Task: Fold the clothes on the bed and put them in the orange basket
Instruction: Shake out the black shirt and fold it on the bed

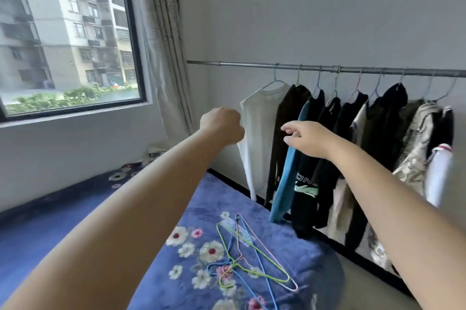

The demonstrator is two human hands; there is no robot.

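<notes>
Your left hand (222, 126) is fisted at the white long-sleeved shirt's (259, 138) edge, grip unclear. Your right hand (306, 138) is loose and empty at 3 o'clock. Tugging risks dragging the wire hanger (273, 82) off the grey metal rail (252, 64).

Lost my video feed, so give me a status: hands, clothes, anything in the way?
Left hand gripping the white shirt on the rail. Right hand open, reaching toward the blue garment. Loose hangers on the bed. Basket not in view.

Hangers (248, 256) on bed (310, 259), rail (252, 64) behind.
</notes>
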